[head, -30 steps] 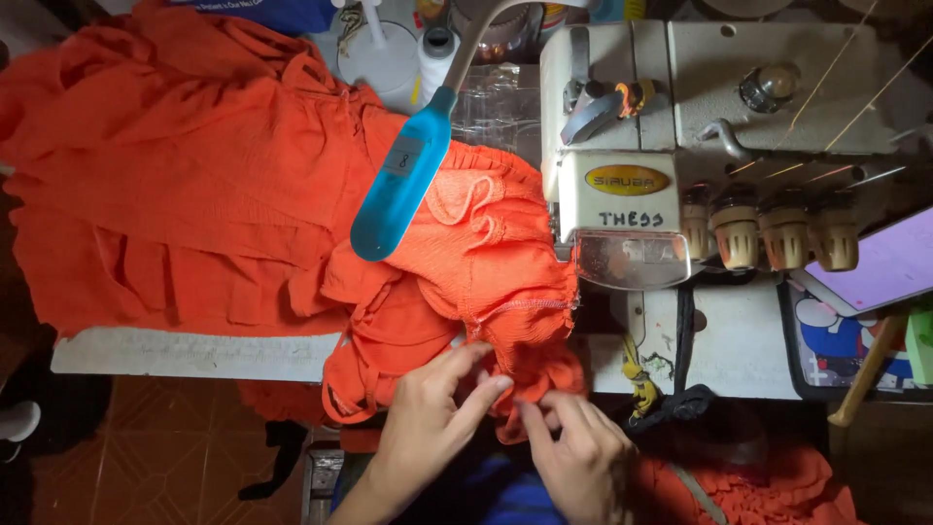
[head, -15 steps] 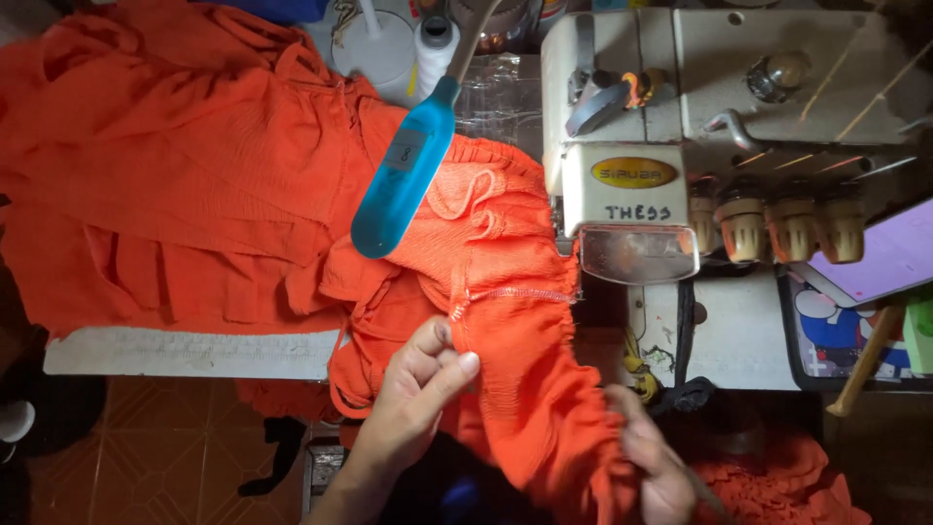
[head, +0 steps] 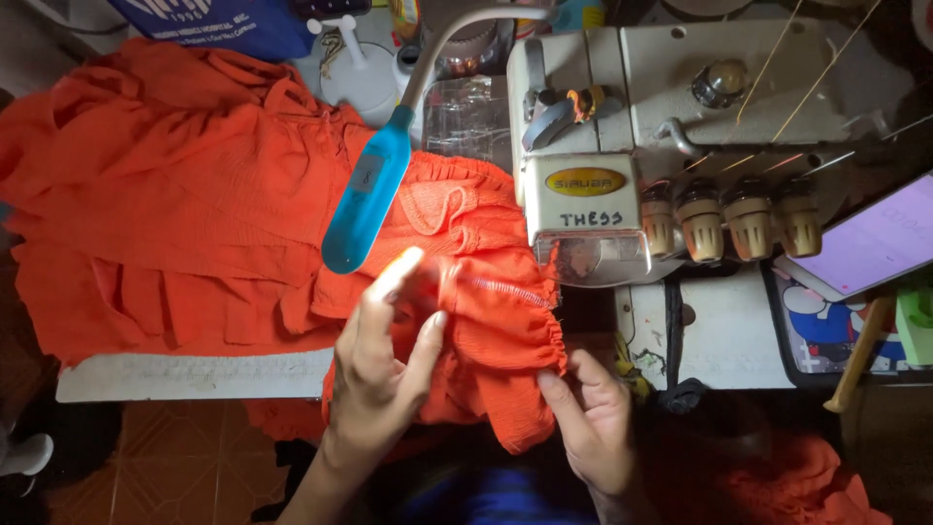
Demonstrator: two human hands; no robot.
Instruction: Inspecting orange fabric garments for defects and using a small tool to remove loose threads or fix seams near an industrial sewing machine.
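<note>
Gripping orange garment (head: 496, 321) between hands, left hand (head: 384, 365) pinching gathered seam, right hand (head: 593, 423) clasping hem

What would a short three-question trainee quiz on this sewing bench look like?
1. True or false: both hands hold the orange garment.
2. Which thing hangs over the cloth? A) blue lamp head B) scissors C) iron
3. Fill in: the gathered seam edge is pinched by the ____ hand.

Key:
1. True: the left hand and the right hand each grip the garment in front of the overlock sewing machine.
2. A, the blue lamp head on its bent neck.
3. Right.
</note>
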